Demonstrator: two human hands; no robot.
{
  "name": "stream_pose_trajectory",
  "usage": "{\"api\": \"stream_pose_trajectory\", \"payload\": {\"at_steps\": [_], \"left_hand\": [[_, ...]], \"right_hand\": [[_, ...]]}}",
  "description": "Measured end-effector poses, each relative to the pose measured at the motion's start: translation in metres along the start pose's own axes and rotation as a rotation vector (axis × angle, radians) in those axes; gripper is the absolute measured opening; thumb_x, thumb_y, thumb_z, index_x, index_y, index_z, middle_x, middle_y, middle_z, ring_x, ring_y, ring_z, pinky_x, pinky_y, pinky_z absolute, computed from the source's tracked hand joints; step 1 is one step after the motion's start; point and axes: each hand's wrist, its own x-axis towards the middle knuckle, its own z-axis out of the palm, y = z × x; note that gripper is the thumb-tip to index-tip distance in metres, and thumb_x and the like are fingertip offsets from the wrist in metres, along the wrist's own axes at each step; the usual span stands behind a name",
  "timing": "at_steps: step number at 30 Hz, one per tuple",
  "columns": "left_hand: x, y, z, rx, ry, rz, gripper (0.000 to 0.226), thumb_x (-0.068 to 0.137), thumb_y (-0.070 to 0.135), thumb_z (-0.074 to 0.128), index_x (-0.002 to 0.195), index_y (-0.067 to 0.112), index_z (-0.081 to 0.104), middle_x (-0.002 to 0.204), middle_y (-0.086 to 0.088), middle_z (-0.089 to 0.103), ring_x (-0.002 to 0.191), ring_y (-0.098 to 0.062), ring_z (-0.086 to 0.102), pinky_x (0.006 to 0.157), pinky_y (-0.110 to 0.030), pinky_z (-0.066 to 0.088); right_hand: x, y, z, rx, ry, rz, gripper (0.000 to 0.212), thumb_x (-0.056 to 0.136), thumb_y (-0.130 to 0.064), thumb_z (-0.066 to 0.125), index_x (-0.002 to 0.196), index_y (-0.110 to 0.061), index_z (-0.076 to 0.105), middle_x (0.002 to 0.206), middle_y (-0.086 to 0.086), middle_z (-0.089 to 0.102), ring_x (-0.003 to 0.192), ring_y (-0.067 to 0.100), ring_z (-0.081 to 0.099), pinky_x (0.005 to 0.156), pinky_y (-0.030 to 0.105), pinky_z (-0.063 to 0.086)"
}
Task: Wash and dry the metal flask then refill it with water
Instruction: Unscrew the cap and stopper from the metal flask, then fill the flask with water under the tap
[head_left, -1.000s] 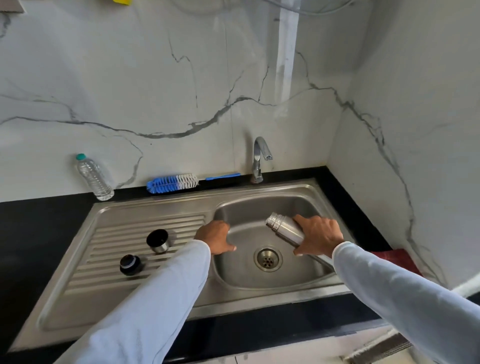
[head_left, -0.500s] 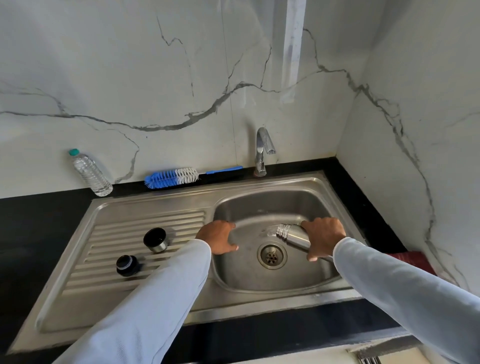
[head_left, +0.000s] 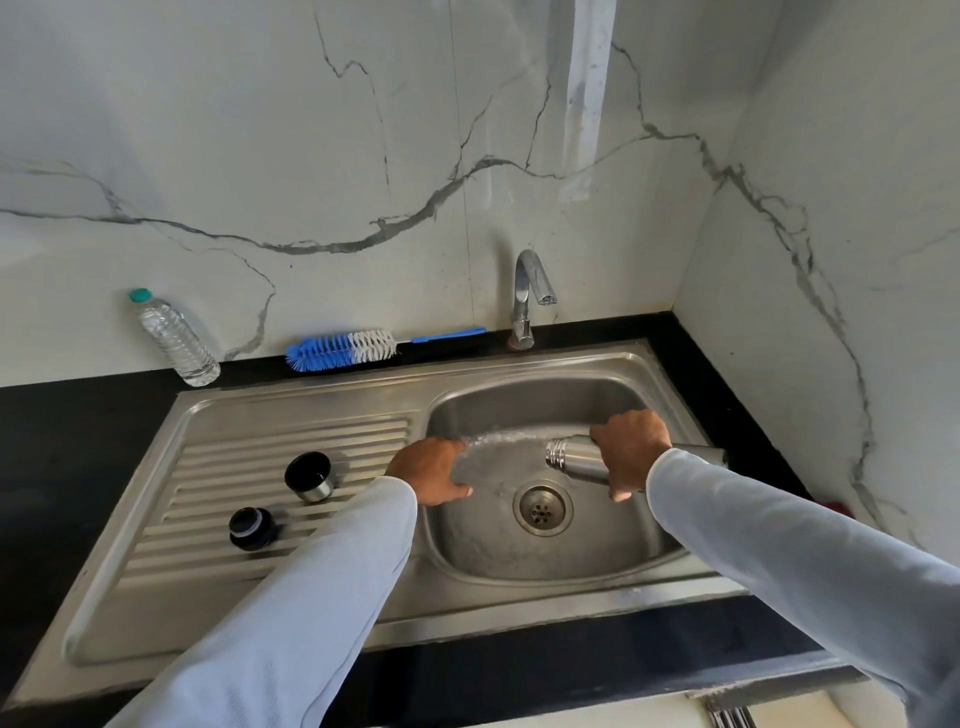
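Observation:
My right hand (head_left: 631, 449) grips the metal flask (head_left: 574, 458) around its body and holds it almost level over the sink basin (head_left: 519, 551), open mouth pointing left. Water spreads across the basin floor from the flask's mouth toward my left hand (head_left: 434, 470), which rests on the basin's left rim with fingers curled over the edge, holding nothing. The flask's metal cup lid (head_left: 310, 476) and its black stopper (head_left: 252, 528) stand on the ribbed drainboard (head_left: 218, 499). The tap (head_left: 530, 296) shows no running water.
A blue and white bottle brush (head_left: 343, 349) lies on the black counter behind the sink. A clear plastic water bottle (head_left: 174, 338) leans against the marble wall at the left. A red cloth (head_left: 839, 508) peeks out at the right.
My right hand has tipped the flask from mouth-up to nearly level, and water has come out into the basin. My left hand has stayed on the rim.

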Motion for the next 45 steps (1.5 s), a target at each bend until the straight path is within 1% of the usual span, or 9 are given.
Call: {"api": "stream_pose_trajectory", "payload": {"at_steps": [3, 8, 12, 16, 21, 28, 36, 42, 45], "left_hand": [[0.001, 0.001, 0.0, -0.005, 0.008, 0.008, 0.069, 0.087, 0.047, 0.075, 0.146, 0.02, 0.051, 0.137, -0.007, 0.064, 0.124, -0.029, 0.061, 0.099, -0.039, 0.052], [0.001, -0.001, 0.001, -0.006, 0.012, 0.005, 0.071, 0.087, 0.049, 0.073, 0.147, 0.021, 0.05, 0.143, -0.006, 0.061, 0.129, -0.028, 0.058, 0.102, -0.039, 0.05], [0.003, -0.004, 0.001, -0.028, 0.012, -0.009, 0.069, 0.085, 0.05, 0.074, 0.144, 0.02, 0.053, 0.139, -0.006, 0.063, 0.126, -0.028, 0.06, 0.101, -0.038, 0.052], [0.004, -0.01, 0.0, -0.039, 0.033, -0.018, 0.071, 0.086, 0.05, 0.073, 0.148, 0.023, 0.05, 0.143, -0.006, 0.06, 0.131, -0.027, 0.056, 0.105, -0.039, 0.049], [0.006, -0.018, -0.001, -0.055, 0.055, -0.021, 0.069, 0.085, 0.051, 0.072, 0.146, 0.026, 0.052, 0.144, -0.005, 0.06, 0.132, -0.028, 0.056, 0.106, -0.039, 0.048], [0.012, -0.028, -0.005, -0.094, 0.068, -0.007, 0.064, 0.085, 0.048, 0.074, 0.141, 0.022, 0.056, 0.141, -0.003, 0.063, 0.129, -0.027, 0.058, 0.104, -0.04, 0.05], [0.033, -0.037, -0.018, -0.113, 0.065, 0.012, 0.068, 0.085, 0.048, 0.075, 0.144, 0.021, 0.054, 0.138, -0.005, 0.064, 0.125, -0.028, 0.061, 0.103, -0.039, 0.051], [0.043, -0.039, -0.017, -0.115, 0.065, 0.054, 0.065, 0.087, 0.047, 0.074, 0.144, 0.021, 0.055, 0.141, -0.003, 0.062, 0.129, -0.026, 0.058, 0.104, -0.036, 0.048], [0.046, -0.04, -0.016, -0.147, 0.08, 0.077, 0.056, 0.087, 0.046, 0.074, 0.135, 0.02, 0.062, 0.132, 0.0, 0.068, 0.122, -0.024, 0.063, 0.1, -0.034, 0.05]], "right_hand": [[0.004, -0.001, -0.006, -0.028, 0.021, 0.0, 0.058, 0.064, -0.044, 0.082, 0.115, -0.027, 0.063, 0.078, -0.007, 0.065, 0.07, 0.018, 0.068, 0.064, 0.028, 0.057], [0.012, -0.004, -0.011, -0.057, 0.045, -0.018, 0.061, 0.065, -0.045, 0.084, 0.119, -0.025, 0.062, 0.086, -0.004, 0.068, 0.077, 0.02, 0.07, 0.074, 0.034, 0.059], [0.019, -0.009, -0.011, -0.068, 0.068, -0.036, 0.064, 0.069, -0.04, 0.085, 0.125, -0.025, 0.058, 0.1, -0.001, 0.069, 0.092, 0.023, 0.07, 0.083, 0.038, 0.058], [0.023, -0.013, -0.012, -0.108, 0.103, -0.042, 0.054, 0.087, -0.031, 0.072, 0.137, -0.025, 0.053, 0.124, 0.004, 0.064, 0.115, 0.026, 0.064, 0.093, 0.04, 0.054], [0.025, -0.019, -0.016, -0.188, 0.13, -0.066, 0.046, 0.095, -0.03, 0.061, 0.139, -0.024, 0.051, 0.131, 0.009, 0.058, 0.119, 0.027, 0.059, 0.094, 0.041, 0.05], [0.034, -0.032, -0.015, -0.388, 0.205, -0.119, 0.035, 0.102, -0.031, 0.043, 0.135, -0.025, 0.054, 0.129, 0.013, 0.055, 0.114, 0.032, 0.052, 0.092, 0.042, 0.04], [0.04, -0.049, -0.02, -0.516, 0.135, -0.142, 0.035, 0.102, -0.033, 0.045, 0.133, -0.024, 0.057, 0.126, 0.011, 0.058, 0.113, 0.031, 0.054, 0.088, 0.041, 0.037], [0.043, -0.056, -0.021, -0.437, 0.078, -0.079, 0.038, 0.098, -0.033, 0.051, 0.133, -0.02, 0.054, 0.125, 0.013, 0.058, 0.111, 0.034, 0.055, 0.089, 0.042, 0.038], [0.043, -0.057, -0.025, -0.339, 0.04, -0.043, 0.043, 0.096, -0.032, 0.054, 0.136, -0.018, 0.051, 0.128, 0.013, 0.056, 0.113, 0.035, 0.055, 0.091, 0.042, 0.04]]}}
